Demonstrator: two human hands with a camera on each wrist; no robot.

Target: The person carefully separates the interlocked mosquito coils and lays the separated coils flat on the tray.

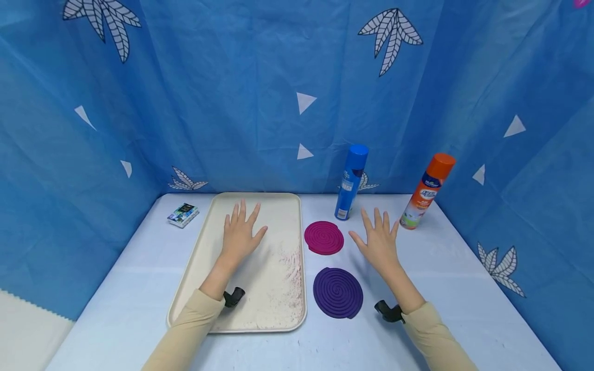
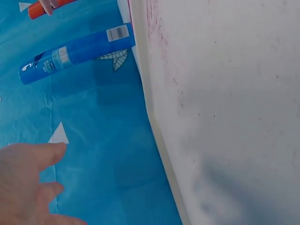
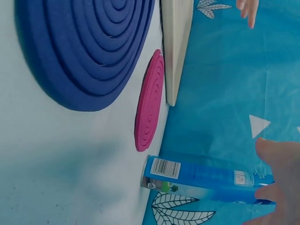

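My left hand hovers over the cream tray with fingers spread, holding nothing. My right hand is held above the table with its fingers apart, right of the two spiral mats and in front of the spray cans. The smaller magenta spiral mat lies flat beside the tray's right edge; nearer to me lies a larger purple spiral mat. Behind them stands a blue spray can, and farther right an orange-capped spray can. Reddish specks mark the tray's right side.
A small box with a printed picture lies left of the tray near the back. Blue curtain with leaf and triangle prints encloses the back and sides of the white table. A dark wrist mount sticks out from the right sleeve.
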